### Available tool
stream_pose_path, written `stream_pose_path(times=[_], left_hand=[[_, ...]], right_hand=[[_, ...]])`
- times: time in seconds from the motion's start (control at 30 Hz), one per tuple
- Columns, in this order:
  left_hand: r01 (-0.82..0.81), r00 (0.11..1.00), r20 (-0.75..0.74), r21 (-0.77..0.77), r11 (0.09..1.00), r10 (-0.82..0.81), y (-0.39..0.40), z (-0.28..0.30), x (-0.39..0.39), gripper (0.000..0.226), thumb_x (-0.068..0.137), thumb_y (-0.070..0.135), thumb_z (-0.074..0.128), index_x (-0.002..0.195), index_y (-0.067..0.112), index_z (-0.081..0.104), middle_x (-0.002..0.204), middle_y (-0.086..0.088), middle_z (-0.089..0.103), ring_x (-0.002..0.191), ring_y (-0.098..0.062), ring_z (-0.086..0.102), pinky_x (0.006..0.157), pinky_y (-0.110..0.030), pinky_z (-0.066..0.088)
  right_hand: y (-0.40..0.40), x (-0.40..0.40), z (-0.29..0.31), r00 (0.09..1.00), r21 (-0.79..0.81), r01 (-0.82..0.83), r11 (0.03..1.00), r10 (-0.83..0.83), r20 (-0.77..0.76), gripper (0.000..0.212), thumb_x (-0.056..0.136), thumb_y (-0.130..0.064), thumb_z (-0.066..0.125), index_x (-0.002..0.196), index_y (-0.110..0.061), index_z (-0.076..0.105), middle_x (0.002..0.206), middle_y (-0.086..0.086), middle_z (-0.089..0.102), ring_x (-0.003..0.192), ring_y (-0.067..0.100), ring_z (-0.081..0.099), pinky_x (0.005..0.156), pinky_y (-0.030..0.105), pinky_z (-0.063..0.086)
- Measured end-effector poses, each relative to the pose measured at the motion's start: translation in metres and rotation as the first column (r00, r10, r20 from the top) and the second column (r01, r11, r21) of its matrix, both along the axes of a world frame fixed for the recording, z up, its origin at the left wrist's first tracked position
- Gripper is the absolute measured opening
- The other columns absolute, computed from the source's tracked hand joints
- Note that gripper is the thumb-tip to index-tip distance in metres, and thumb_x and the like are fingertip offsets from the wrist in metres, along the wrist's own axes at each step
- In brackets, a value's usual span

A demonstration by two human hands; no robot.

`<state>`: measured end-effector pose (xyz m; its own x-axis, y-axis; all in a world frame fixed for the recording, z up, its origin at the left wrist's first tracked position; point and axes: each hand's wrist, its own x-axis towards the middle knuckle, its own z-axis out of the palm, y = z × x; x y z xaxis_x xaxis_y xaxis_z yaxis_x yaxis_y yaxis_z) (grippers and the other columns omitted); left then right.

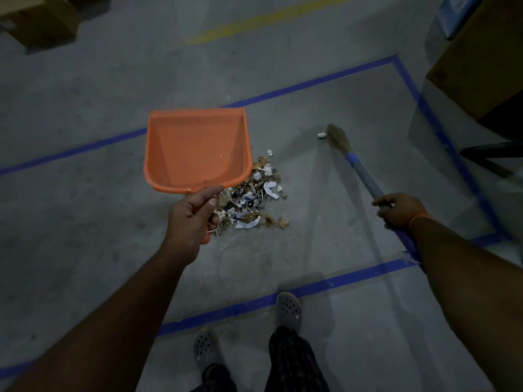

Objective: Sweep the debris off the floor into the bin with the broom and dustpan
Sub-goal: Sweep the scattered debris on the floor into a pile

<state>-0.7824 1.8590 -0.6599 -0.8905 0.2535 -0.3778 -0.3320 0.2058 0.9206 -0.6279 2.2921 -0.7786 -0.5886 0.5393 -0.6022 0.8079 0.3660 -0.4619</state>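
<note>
Orange plastic dustpan (196,149), pan empty but for a few specks, held in the air with its open lip pointing away, its near rim overlapping the debris pile (253,193) in view. The pile, a heap of torn white and blue paper scraps and brown dry leaves, lies on the grey concrete floor; one white scrap (321,135) sits apart, touching the bristles. Broom (352,159), tan bristle head on a grey handle with blue binding, slants down to the floor right of the pile.

One head-worn camera looks steeply down at the floor (85,114) nearby.
</note>
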Motion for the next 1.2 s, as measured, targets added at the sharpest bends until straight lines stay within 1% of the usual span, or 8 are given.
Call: stream_pose_path(times=[0.1, 0.23, 0.4, 0.5, 0.67, 0.77, 1.1, 1.2], left_hand=[[-0.007, 1.0, 0.009, -0.014, 1.0, 0.007, 0.003, -0.006, -0.001, 0.03, 0.103, 0.009, 0.054, 0.127, 0.017, 0.068, 0.06, -0.002, 0.054, 0.048, -0.01, 0.046, 0.042, -0.02, 0.03], [-0.008, 1.0, 0.012, -0.009, 1.0, 0.009, 0.007, -0.008, 0.001, 0.031, 0.103, 0.003, 0.052, 0.127, 0.012, 0.068, 0.059, -0.003, 0.053, 0.048, -0.01, 0.047, 0.042, -0.019, 0.038], [0.022, 1.0, 0.021, 0.002, 1.0, -0.022, -0.004, 0.002, 0.001, 0.03, 0.102, 0.005, 0.053, 0.126, 0.014, 0.068, 0.061, -0.004, 0.054, 0.047, -0.008, 0.047, 0.041, -0.018, 0.031], [0.034, 0.999, 0.002, 0.032, 0.999, -0.034, -0.022, 0.016, -0.001, 0.03, 0.102, 0.002, 0.052, 0.126, 0.011, 0.067, 0.067, 0.002, 0.059, 0.052, -0.008, 0.05, 0.043, -0.02, 0.036], [0.066, 0.998, -0.018, 0.004, 0.998, -0.066, -0.078, 0.033, -0.008, 0.029, 0.102, 0.003, 0.053, 0.126, 0.01, 0.068, 0.063, 0.0, 0.058, 0.049, -0.007, 0.052, 0.044, -0.018, 0.04], [0.09, 0.995, -0.041, 0.016, 0.996, -0.089, -0.115, 0.037, -0.013, 0.029, 0.102, 0.001, 0.053, 0.126, 0.008, 0.067, 0.073, -0.006, 0.059, 0.051, -0.006, 0.052, 0.044, -0.018, 0.041], [0.253, 0.967, -0.016, 0.027, 0.967, -0.253, -0.255, 0.039, -0.026, 0.028, 0.102, 0.002, 0.054, 0.121, 0.013, 0.07, 0.071, -0.012, 0.052, 0.051, -0.014, 0.045, 0.046, -0.022, 0.038], [0.261, 0.965, 0.017, 0.05, 0.964, -0.262, -0.291, 0.028, -0.033, 0.028, 0.102, 0.008, 0.056, 0.119, 0.021, 0.073, 0.062, -0.012, 0.051, 0.05, -0.017, 0.041, 0.047, -0.022, 0.029]], right_hand=[[0.013, -0.027, -0.002, 0.993, 0.001, -0.087, 0.996, 0.087, 0.077, 0.025, 0.083, -0.002, 0.07, 0.102, -0.017, 0.075, 0.1, 0.013, 0.067, 0.069, 0.027, 0.069, 0.059, 0.033, 0.059], [-0.001, -0.034, 0.001, 0.944, 0.018, -0.294, 0.956, 0.287, 0.161, 0.028, 0.083, -0.006, 0.072, 0.106, -0.019, 0.074, 0.101, 0.01, 0.063, 0.065, 0.018, 0.065, 0.041, 0.019, 0.05], [-0.053, -0.012, 0.006, 0.935, -0.041, -0.342, 0.939, 0.344, 0.087, 0.028, 0.081, -0.007, 0.068, 0.103, -0.023, 0.075, 0.096, 0.007, 0.064, 0.061, 0.012, 0.065, 0.045, 0.022, 0.054], [-0.1, 0.022, 0.008, 0.967, -0.114, -0.255, 0.96, 0.255, -0.012, 0.029, 0.081, -0.007, 0.067, 0.096, -0.03, 0.075, 0.082, 0.005, 0.068, 0.046, 0.01, 0.064, 0.043, 0.02, 0.05], [-0.206, 0.08, 0.028, 0.984, -0.22, -0.075, 0.973, 0.036, -0.175, 0.032, 0.083, -0.005, 0.067, 0.097, -0.034, 0.073, 0.054, -0.002, 0.066, 0.048, 0.022, 0.065, 0.048, 0.03, 0.053], [-0.275, 0.099, 0.046, 0.958, -0.371, 0.04, 0.928, -0.141, -0.249, 0.031, 0.089, 0.002, 0.061, 0.11, -0.019, 0.07, 0.056, 0.005, 0.065, 0.049, 0.029, 0.061, 0.047, 0.031, 0.05], [-0.478, 0.117, 0.105, 0.802, -0.544, 0.231, 0.807, -0.474, -0.363, 0.038, 0.093, 0.012, 0.046, 0.122, -0.01, 0.059, 0.062, 0.016, 0.053, 0.048, 0.027, 0.051, 0.049, 0.034, 0.046], [-0.517, 0.124, 0.112, 0.764, -0.568, 0.274, 0.776, -0.534, -0.363, 0.038, 0.094, 0.01, 0.049, 0.124, -0.012, 0.059, 0.064, 0.018, 0.054, 0.051, 0.029, 0.052, 0.051, 0.035, 0.046]])
